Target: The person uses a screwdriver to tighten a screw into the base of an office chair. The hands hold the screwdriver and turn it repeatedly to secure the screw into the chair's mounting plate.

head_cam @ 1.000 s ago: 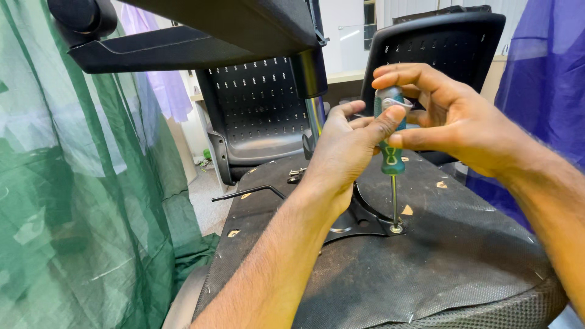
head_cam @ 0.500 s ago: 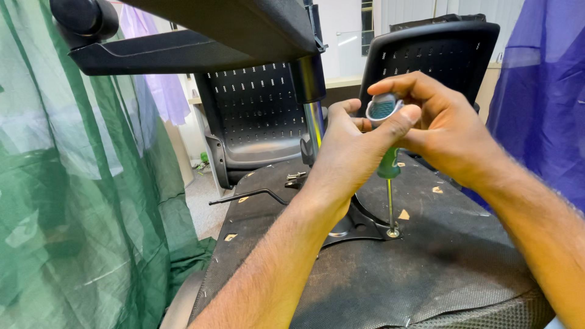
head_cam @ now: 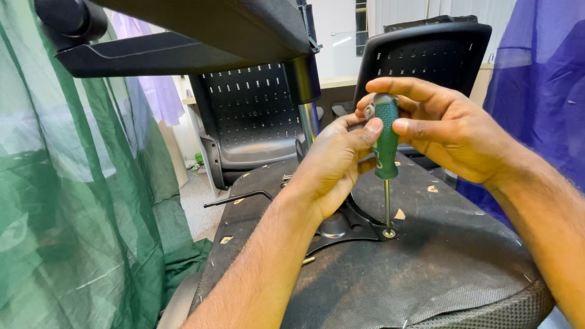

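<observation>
Screw head (head_cam: 389, 233) under the screwdriver (head_cam: 386, 143) tip, too small to tell.

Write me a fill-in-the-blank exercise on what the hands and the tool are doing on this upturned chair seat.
1. Both hands grip a screwdriver whose handle is ____ in colour.
2. The screwdriver's shaft stands nearly ____ over the seat underside.
3. Its tip sits on a screw at the edge of the black metal ____ fixed to the seat.
4. The left hand and right hand hold the tool by its ____.

Missing words: green; upright; plate; handle
</observation>
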